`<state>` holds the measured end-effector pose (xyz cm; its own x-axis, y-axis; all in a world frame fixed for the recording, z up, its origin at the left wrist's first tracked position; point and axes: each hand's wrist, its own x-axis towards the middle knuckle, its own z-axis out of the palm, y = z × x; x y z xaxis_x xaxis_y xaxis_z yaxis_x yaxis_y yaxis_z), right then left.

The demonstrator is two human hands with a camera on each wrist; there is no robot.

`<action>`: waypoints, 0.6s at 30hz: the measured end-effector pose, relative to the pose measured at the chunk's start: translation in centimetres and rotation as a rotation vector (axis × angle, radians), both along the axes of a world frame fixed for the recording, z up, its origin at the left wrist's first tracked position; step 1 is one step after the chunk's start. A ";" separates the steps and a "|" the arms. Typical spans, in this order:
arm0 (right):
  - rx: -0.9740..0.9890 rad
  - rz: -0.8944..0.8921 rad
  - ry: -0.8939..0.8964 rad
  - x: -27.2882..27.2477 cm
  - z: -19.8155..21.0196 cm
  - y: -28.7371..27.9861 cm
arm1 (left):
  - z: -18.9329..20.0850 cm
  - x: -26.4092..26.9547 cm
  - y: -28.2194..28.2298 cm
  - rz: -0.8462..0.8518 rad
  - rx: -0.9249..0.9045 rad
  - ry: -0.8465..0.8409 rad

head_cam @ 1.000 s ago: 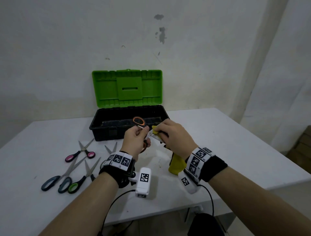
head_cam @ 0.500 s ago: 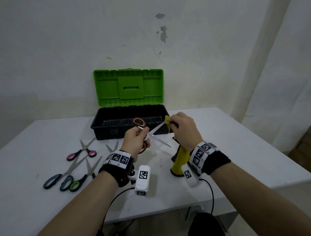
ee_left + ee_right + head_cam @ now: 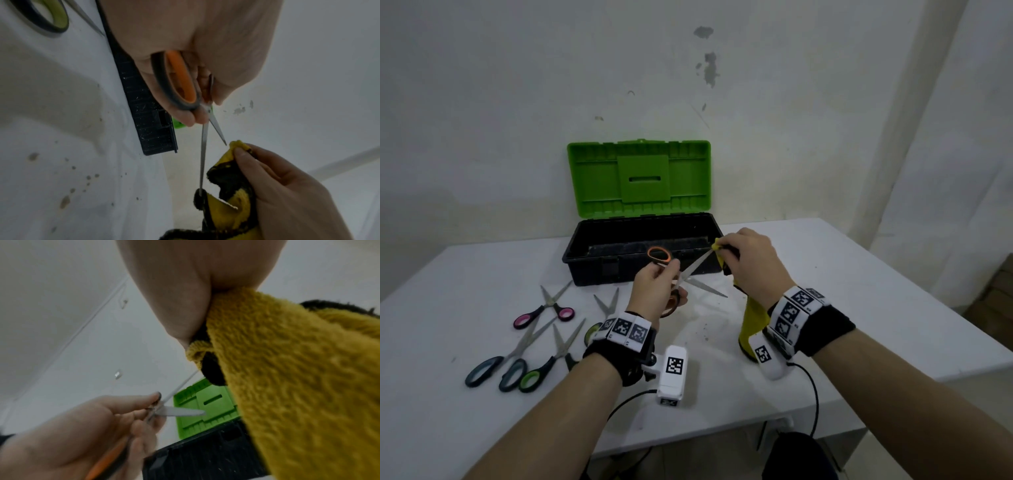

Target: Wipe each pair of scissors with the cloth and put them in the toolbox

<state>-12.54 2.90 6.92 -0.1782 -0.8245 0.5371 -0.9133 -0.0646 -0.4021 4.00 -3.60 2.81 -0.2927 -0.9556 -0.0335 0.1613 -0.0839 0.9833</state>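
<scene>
My left hand (image 3: 659, 284) grips the orange-handled scissors (image 3: 659, 255) by the handles, blades spread apart, in front of the toolbox. In the left wrist view the orange handle (image 3: 179, 81) lies inside my curled fingers. My right hand (image 3: 748, 263) pinches the yellow cloth (image 3: 751, 317) around the tip of the upper blade (image 3: 697, 265); the rest of the cloth hangs down to the table. The lower blade (image 3: 709, 289) is bare. The cloth (image 3: 287, 386) fills the right wrist view. The black toolbox (image 3: 585, 253) stands open at the back, its green lid (image 3: 640, 178) upright.
Several other scissors lie on the white table (image 3: 859, 291) left of my hands: a pink-handled pair (image 3: 544, 313), a grey-blue pair (image 3: 496, 366), a green-handled pair (image 3: 541, 370) and one half hidden behind my left wrist (image 3: 607, 303). The table's front and right edges are near.
My right hand has slid the cloth outward along the upper blade from the pivot to the tip. The blades now stand spread open. The left hand has stayed almost still.
</scene>
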 end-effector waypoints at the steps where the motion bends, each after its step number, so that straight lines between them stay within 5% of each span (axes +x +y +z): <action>1: 0.004 0.025 0.010 0.6 0.3 0.2 | 0.2 0.0 0.0 0.003 0.054 0.047; 6: 0.117 0.163 0.088 4.7 0.0 0.5 | 0.6 -0.4 0.3 0.010 0.125 0.106; 18: 0.268 0.173 0.245 6.2 0.0 -0.1 | 0.5 0.3 0.9 -0.022 0.048 0.028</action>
<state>-6.34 2.82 6.94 0.0823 -0.9477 0.3084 -0.9691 -0.1484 -0.1972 4.27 -2.73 3.31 -0.3148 -0.9465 -0.0711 0.1860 -0.1350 0.9732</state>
